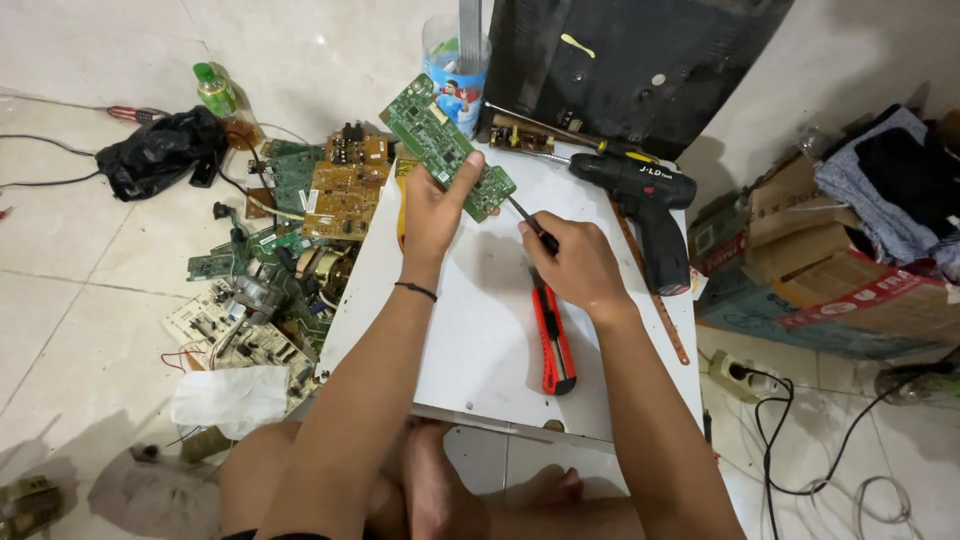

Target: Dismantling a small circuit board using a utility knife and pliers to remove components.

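My left hand (436,207) holds a long green circuit board (430,137) tilted up above a small white table (480,340). My right hand (575,262) grips a thin screwdriver (528,222), whose tip touches the board's lower right end. A red utility knife (552,340) lies on the table just under my right hand. A black cordless drill (650,205) lies at the table's far right.
A heap of green and brown circuit boards (300,230) covers the floor at left, with a black bag (160,152) and a green-capped bottle (216,90). Cardboard boxes (820,270) and cables (800,440) lie at right. A black panel (630,60) stands behind the table.
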